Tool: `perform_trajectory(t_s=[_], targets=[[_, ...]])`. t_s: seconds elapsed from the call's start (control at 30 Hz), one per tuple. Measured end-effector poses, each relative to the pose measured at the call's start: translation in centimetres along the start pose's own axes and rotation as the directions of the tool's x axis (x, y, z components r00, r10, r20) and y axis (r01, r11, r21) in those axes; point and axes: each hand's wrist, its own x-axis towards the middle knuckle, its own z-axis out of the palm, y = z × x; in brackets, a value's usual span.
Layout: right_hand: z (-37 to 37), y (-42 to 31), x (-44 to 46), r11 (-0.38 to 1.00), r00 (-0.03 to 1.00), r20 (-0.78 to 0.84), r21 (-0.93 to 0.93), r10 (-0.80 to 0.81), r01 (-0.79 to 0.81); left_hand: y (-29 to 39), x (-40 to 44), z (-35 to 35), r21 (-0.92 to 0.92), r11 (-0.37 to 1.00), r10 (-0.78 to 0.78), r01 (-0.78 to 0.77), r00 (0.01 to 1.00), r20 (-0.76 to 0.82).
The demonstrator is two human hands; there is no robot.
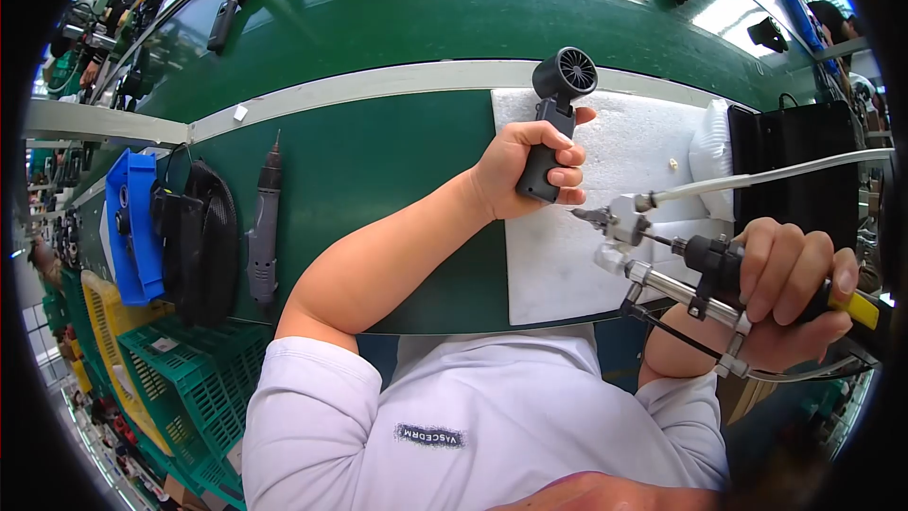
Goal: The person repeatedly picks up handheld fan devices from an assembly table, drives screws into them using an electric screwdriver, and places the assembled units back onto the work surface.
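Observation:
My left hand (534, 166) is closed around the dark grey handle of a small handheld fan (565, 76). The round fan head points up, above the white foam sheet (629, 147). My right hand (796, 289) grips a black electric screwdriver (711, 263) with a metal screw-feeding attachment (624, 227) at its front. A pale feed tube (776, 180) runs from that attachment to the right. The attachment's pointed tip lies just below and right of the fan handle, apart from it.
Left on the green bench stand another grey electric screwdriver (266, 227), a black mesh pouch (210, 241) and a blue bin (135, 227). Green crates (194, 388) sit lower left. Beyond the pale rail (378, 83) lies another fan (227, 14). A black box (799, 166) is at the right.

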Motion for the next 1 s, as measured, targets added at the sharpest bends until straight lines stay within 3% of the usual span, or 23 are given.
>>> perform_trajectory(t_s=[0.6, 0.93, 1.0], targets=[[-0.2, 3.4, -0.4, 0.997, 0.997, 0.052, -0.036, 0.064, -0.063, -0.5, 0.1, 0.1, 0.044, 0.995, 0.093, -0.091, 0.995, -0.047], [1.3, 2.9, -1.1, 0.979, 0.990, -0.059, -0.154, 0.128, -0.136, -0.3, 0.0, 0.0, 0.108, 0.993, 0.056, -0.056, 0.998, 0.000], [1.3, 2.1, -0.7, 0.988, 0.996, -0.051, -0.136, 0.068, -0.074, -0.1, 0.0, 0.5, 0.162, 0.985, 0.060, -0.054, 0.998, -0.030]])
